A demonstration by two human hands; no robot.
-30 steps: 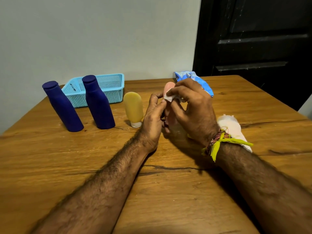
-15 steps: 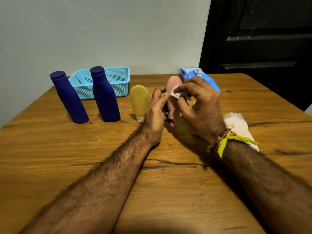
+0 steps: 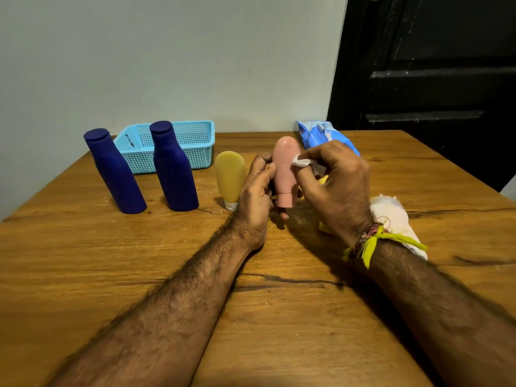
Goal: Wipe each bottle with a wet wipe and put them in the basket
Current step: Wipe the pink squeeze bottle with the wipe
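Pink bottle: the pink bottle (image 3: 285,169) stands cap-down, held just above the counter (image 3: 83,261), right of the yellow bottle (image 3: 230,177).
Left hand: the left hand (image 3: 255,191) grips the pink bottle from its left side, fingers (image 3: 262,163) curled round the body.
Right hand: the right hand (image 3: 339,185) pinches a wet wipe (image 3: 303,162) between its fingers and presses it to the upper right side of the pink bottle.
Step in hand: by the look of it, wiping; the pink bottle appears to be the first taken up.
Other bottles: the yellow bottle stands cap-down on the counter; left of it two blue bottles (image 3: 174,166) (image 3: 114,170) stand in a row.
Basket: the basket (image 3: 205,141) sits behind the blue bottles, well left of the pink bottle; no bottle shows inside.
Wipes pack: a blue pack (image 3: 321,135) lies behind the right hand.
Cloth: something white (image 3: 391,213) lies by the right wrist.
Next move: likely turning the pink bottle so the wipe reaches its hidden side, then a carry leftward over the standing bottles to the basket, high enough not to topple them.
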